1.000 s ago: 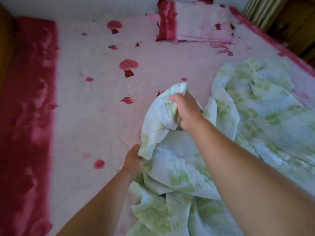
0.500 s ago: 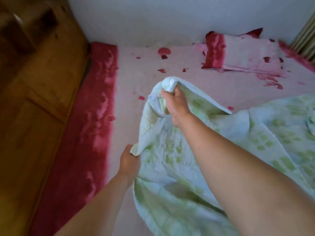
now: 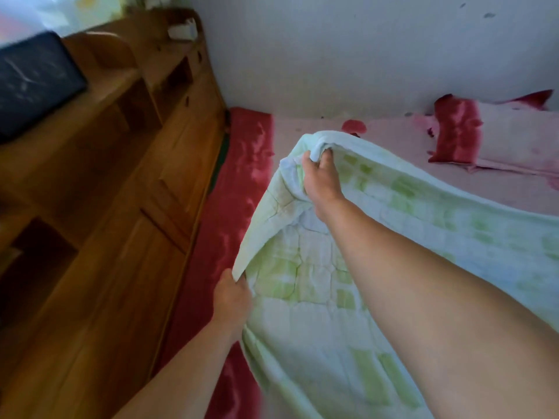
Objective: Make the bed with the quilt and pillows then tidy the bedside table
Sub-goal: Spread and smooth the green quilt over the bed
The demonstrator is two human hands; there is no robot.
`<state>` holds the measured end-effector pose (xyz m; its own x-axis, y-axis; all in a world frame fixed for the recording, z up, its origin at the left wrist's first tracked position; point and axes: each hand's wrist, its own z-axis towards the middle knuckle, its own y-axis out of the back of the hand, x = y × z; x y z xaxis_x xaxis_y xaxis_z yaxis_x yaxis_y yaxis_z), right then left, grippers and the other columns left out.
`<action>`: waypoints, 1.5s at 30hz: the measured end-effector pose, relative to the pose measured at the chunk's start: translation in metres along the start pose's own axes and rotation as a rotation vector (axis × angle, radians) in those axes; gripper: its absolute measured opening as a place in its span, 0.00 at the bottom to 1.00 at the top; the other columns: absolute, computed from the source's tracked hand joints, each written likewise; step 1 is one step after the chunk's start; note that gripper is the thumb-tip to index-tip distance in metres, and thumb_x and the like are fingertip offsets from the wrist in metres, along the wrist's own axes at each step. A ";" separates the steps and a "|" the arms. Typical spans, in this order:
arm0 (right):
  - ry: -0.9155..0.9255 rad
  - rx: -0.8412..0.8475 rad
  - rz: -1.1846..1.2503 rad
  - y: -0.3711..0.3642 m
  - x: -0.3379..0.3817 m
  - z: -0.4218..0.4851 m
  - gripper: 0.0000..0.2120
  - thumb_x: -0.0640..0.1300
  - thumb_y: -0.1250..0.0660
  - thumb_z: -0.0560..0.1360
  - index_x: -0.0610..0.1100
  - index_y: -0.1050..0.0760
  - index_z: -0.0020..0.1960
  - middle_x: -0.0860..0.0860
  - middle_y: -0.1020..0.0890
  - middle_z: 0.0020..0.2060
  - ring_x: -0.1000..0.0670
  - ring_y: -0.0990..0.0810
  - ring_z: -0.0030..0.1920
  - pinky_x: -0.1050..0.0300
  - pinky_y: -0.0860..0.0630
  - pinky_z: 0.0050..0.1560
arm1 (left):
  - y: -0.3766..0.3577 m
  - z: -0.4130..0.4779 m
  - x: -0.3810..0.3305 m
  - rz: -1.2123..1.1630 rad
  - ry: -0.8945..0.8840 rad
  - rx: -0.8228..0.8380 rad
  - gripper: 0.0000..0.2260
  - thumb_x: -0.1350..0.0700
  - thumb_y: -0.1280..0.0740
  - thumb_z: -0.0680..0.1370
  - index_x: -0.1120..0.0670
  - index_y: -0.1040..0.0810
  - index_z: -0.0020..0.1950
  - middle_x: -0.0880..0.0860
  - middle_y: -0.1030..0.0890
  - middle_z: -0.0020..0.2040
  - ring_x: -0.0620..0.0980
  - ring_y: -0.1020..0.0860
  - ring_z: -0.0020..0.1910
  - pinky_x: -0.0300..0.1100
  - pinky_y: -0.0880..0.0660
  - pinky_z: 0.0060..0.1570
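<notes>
Quilt [image 3: 317,297]: pale, with green checked patches and stitched squares. It is lifted off the bed along its left edge and spreads from there to the right and toward the bottom of the view, covering most of the near part of the mattress. Right hand [image 3: 322,176]: raised above the bed, fingers curled round a bunched corner of the quilt, which folds over the knuckles. Left hand [image 3: 231,297]: lower and nearer the body, gripping the quilt's left edge between thumb and curled fingers, just above the red strip. The quilt edge runs taut between the two hands. Sheet [image 3: 393,137]: pink with red blotched motifs, bare beyond the raised corner up to the wall [image 3: 332,55]. Red strip [image 3: 242,192]: glossy red fabric along the left side of the bed, between the sheet and the wooden unit. Pillow [image 3: 499,140]: pink with a red band at its left end, lying at the far right against the wall, apart from the quilt. Wooden unit [image 3: 121,207]: brown, with panelled fronts and open shelves, standing right beside the bed on the left. Dark flat object [image 3: 33,83]: on top of the unit at upper left, too blurred to identify. Small white object [image 3: 183,30]: on the unit's far shelf, kind not discernible.
</notes>
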<state>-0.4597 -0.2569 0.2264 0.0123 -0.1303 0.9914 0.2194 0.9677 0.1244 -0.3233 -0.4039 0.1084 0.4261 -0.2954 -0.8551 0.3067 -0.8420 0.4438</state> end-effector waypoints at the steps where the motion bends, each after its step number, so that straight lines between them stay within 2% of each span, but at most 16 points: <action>1: 0.016 0.003 -0.009 -0.009 -0.004 0.008 0.26 0.47 0.42 0.80 0.46 0.43 0.76 0.49 0.34 0.72 0.48 0.36 0.71 0.48 0.37 0.71 | 0.002 0.011 0.000 0.003 0.002 -0.011 0.08 0.56 0.40 0.80 0.59 0.24 0.52 0.58 0.20 0.46 0.59 0.21 0.47 0.54 0.22 0.49; 6: 0.013 0.027 -0.042 -0.047 -0.034 0.058 0.27 0.50 0.43 0.78 0.46 0.42 0.75 0.48 0.35 0.72 0.44 0.38 0.71 0.42 0.38 0.71 | -0.004 0.071 0.005 0.033 -0.013 -0.079 0.09 0.56 0.40 0.81 0.61 0.25 0.48 0.58 0.22 0.42 0.59 0.22 0.43 0.51 0.25 0.43; 10: -0.003 0.057 -0.058 -0.062 -0.063 0.084 0.28 0.53 0.43 0.76 0.46 0.40 0.74 0.48 0.35 0.71 0.44 0.37 0.70 0.42 0.38 0.71 | -0.021 0.098 0.016 0.060 0.028 -0.080 0.09 0.55 0.40 0.80 0.61 0.26 0.49 0.58 0.22 0.44 0.59 0.22 0.45 0.50 0.25 0.45; 14: -0.005 0.086 -0.072 -0.073 -0.091 0.118 0.24 0.48 0.42 0.79 0.46 0.41 0.74 0.48 0.35 0.71 0.46 0.36 0.70 0.44 0.38 0.72 | -0.041 0.130 0.024 0.113 0.057 -0.084 0.07 0.56 0.40 0.80 0.59 0.27 0.49 0.56 0.23 0.43 0.60 0.22 0.47 0.47 0.27 0.42; 17: -0.003 0.114 -0.083 -0.083 -0.112 0.140 0.24 0.49 0.42 0.79 0.46 0.40 0.74 0.49 0.33 0.70 0.46 0.35 0.70 0.44 0.38 0.71 | -0.055 0.157 0.034 0.165 0.071 -0.068 0.08 0.56 0.39 0.79 0.59 0.26 0.52 0.59 0.21 0.49 0.60 0.22 0.50 0.51 0.24 0.49; 20: -0.028 0.160 -0.108 -0.090 -0.135 0.158 0.28 0.55 0.42 0.76 0.49 0.40 0.74 0.48 0.32 0.68 0.43 0.33 0.69 0.41 0.35 0.70 | -0.071 0.186 0.047 0.238 0.076 -0.070 0.10 0.54 0.38 0.79 0.59 0.26 0.56 0.61 0.21 0.54 0.61 0.22 0.54 0.54 0.25 0.53; 23: 0.005 0.205 -0.149 -0.094 -0.164 0.166 0.27 0.53 0.42 0.79 0.48 0.43 0.75 0.49 0.34 0.69 0.47 0.34 0.68 0.45 0.36 0.71 | -0.086 0.205 0.062 0.317 0.070 -0.077 0.12 0.52 0.39 0.80 0.59 0.26 0.57 0.62 0.21 0.56 0.62 0.23 0.56 0.52 0.26 0.55; 26: 0.039 0.224 -0.211 -0.094 -0.197 0.172 0.26 0.52 0.43 0.81 0.44 0.43 0.75 0.48 0.36 0.69 0.50 0.34 0.66 0.48 0.36 0.71 | -0.097 0.219 0.085 0.417 0.057 -0.076 0.13 0.55 0.40 0.81 0.60 0.26 0.60 0.62 0.22 0.59 0.62 0.24 0.59 0.51 0.29 0.56; 29: 0.029 0.234 -0.261 -0.099 -0.228 0.177 0.30 0.54 0.44 0.81 0.43 0.48 0.77 0.47 0.42 0.73 0.50 0.36 0.68 0.51 0.38 0.71 | -0.106 0.233 0.109 0.404 0.032 -0.049 0.13 0.55 0.41 0.82 0.62 0.25 0.60 0.62 0.21 0.58 0.62 0.23 0.59 0.49 0.29 0.55; 33: -0.108 0.316 -0.315 -0.114 -0.266 0.175 0.42 0.65 0.45 0.77 0.42 0.57 0.78 0.49 0.50 0.77 0.48 0.46 0.76 0.50 0.46 0.75 | -0.117 0.241 0.137 0.269 0.127 -0.013 0.15 0.51 0.40 0.82 0.62 0.22 0.56 0.61 0.19 0.53 0.58 0.22 0.51 0.43 0.29 0.45; 37: -0.220 0.311 -0.340 -0.135 -0.300 0.168 0.52 0.73 0.42 0.68 0.39 0.51 0.78 0.44 0.41 0.75 0.46 0.40 0.74 0.46 0.42 0.74 | -0.122 0.246 0.158 0.236 0.166 -0.030 0.16 0.50 0.38 0.80 0.61 0.22 0.58 0.59 0.19 0.55 0.59 0.21 0.53 0.46 0.25 0.52; 40: -0.202 0.356 -0.646 -0.141 -0.330 0.164 0.46 0.63 0.40 0.76 0.37 0.58 0.77 0.41 0.50 0.77 0.42 0.49 0.76 0.46 0.49 0.75 | -0.123 0.255 0.163 0.209 0.183 -0.029 0.15 0.49 0.36 0.79 0.59 0.22 0.59 0.58 0.19 0.56 0.58 0.21 0.55 0.47 0.25 0.56; 43: -0.212 0.571 -0.961 -0.136 -0.346 0.145 0.39 0.58 0.40 0.77 0.36 0.50 0.77 0.40 0.43 0.75 0.41 0.42 0.74 0.47 0.41 0.73 | -0.124 0.253 0.165 0.192 0.195 -0.005 0.18 0.48 0.35 0.78 0.57 0.24 0.64 0.56 0.21 0.59 0.58 0.22 0.58 0.48 0.25 0.59; 45: -0.148 0.589 -1.024 -0.132 -0.345 0.126 0.36 0.54 0.40 0.79 0.36 0.51 0.77 0.40 0.48 0.76 0.42 0.46 0.76 0.49 0.45 0.75 | -0.124 0.251 0.164 0.157 0.217 0.026 0.20 0.45 0.33 0.76 0.55 0.24 0.63 0.54 0.20 0.57 0.56 0.22 0.56 0.48 0.24 0.57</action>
<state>-0.6153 -0.3123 -0.1273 -0.0293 -0.9114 0.4105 -0.4206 0.3837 0.8221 -0.5051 -0.4612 -0.1538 0.6399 -0.3225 -0.6975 0.2017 -0.8054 0.5574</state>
